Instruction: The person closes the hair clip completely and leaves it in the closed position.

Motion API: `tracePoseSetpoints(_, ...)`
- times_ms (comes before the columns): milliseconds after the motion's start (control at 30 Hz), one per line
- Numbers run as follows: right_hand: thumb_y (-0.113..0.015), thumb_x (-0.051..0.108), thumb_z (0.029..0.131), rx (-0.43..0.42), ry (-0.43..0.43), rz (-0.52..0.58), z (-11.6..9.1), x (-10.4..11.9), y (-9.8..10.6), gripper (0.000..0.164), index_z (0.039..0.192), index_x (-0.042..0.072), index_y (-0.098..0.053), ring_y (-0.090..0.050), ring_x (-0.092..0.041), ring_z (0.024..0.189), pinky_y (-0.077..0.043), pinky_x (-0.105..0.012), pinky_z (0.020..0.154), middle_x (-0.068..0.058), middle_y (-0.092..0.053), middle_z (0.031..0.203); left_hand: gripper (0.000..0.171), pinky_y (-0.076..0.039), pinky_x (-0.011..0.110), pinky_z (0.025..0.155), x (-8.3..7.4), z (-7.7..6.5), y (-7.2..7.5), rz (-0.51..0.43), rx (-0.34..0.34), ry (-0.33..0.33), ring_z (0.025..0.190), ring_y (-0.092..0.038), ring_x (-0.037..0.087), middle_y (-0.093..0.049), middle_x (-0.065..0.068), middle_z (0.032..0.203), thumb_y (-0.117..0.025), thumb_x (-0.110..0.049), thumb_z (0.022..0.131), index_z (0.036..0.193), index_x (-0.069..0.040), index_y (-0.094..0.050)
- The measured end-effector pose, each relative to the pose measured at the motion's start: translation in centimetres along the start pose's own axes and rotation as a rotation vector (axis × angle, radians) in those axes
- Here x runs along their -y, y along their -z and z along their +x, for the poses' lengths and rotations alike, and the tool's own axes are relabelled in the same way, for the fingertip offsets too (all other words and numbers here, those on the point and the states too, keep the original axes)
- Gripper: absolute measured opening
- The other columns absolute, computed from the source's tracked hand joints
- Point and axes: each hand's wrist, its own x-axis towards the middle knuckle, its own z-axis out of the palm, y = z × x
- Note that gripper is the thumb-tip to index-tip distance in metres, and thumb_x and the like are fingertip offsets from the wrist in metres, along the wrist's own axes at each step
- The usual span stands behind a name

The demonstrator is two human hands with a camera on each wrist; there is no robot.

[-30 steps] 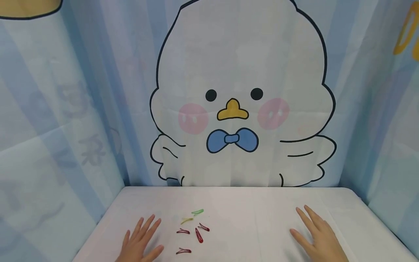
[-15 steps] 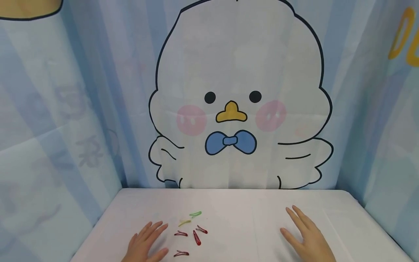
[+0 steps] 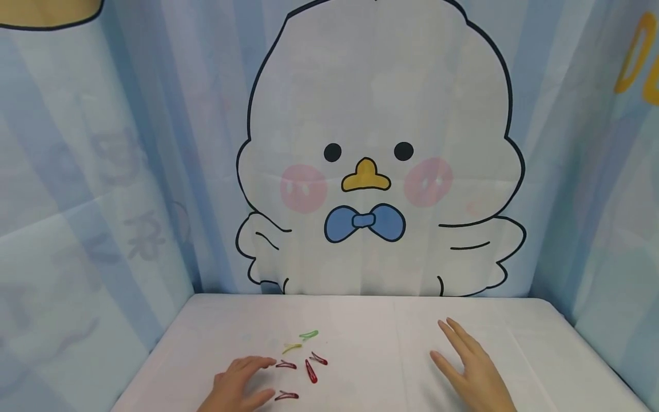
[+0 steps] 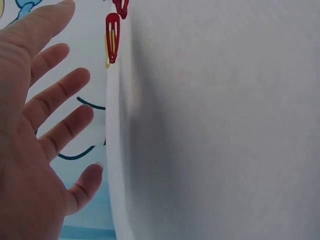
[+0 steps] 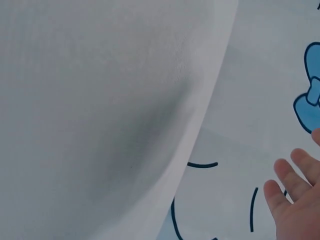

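A printed curtain backs the white counter. Six hair clips lie loose left of centre, none lifted: work appears barely begun. The left hand, empty, fingers loosely bent, hovers just beside a red clip; the right hand is relaxed, empty. Open room separates clips from right hand; the far edge lies beyond.

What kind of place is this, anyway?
Perhaps a small curtained-off corner or booth, though I can't be sure. A white table stands among hanging blue-striped cloths, one printed with a cartoon bird, and small hair clips lie on the tabletop.
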Motion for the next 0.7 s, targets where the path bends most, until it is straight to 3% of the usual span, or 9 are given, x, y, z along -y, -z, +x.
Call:
tracePoseSetpoints(267,-0.066,0.045,0.097,-0.051,0.066,0.054,0.2,0.3,-0.3,0.065,0.148,0.009,-0.050,-0.040,-0.046,0.135,-0.033,-0.068,0.100,-0.019,-0.042,0.153,0.045,-0.037,0.061,0.080,-0.2,0.8,-0.7,-0.069,0.066,-0.005,0.097,-0.049,0.024,-0.061,-0.007,0.101,-0.083,-0.037,0.082,0.119,-0.019,-0.067)
tracePoseSetpoints(500,-0.070,0.036,0.095,-0.108,0.135,0.090,0.3,0.4,-0.6,0.060,0.145,0.007,-0.054,-0.043,-0.045,0.133,-0.035,-0.065,0.100,-0.020,-0.045,0.151,0.034,-0.035,0.069,0.080,-0.5,1.1,-0.7,-0.089,0.136,-0.024,0.092,-0.050,0.022,-0.059,-0.008,0.096,-0.083,-0.030,0.083,0.112,-0.019,-0.069)
tracePoseSetpoints(700,-0.069,0.035,0.097,-0.113,0.153,0.117,0.6,1.0,-0.8,0.059,0.146,0.008,-0.053,-0.043,-0.044,0.134,-0.034,-0.064,0.101,-0.019,-0.045,0.151,0.028,-0.035,0.059,0.079,-0.6,1.2,-0.4,-0.086,0.169,-0.035,0.087,-0.051,0.020,-0.058,-0.008,0.092,-0.082,-0.028,0.083,0.106,-0.020,-0.069)
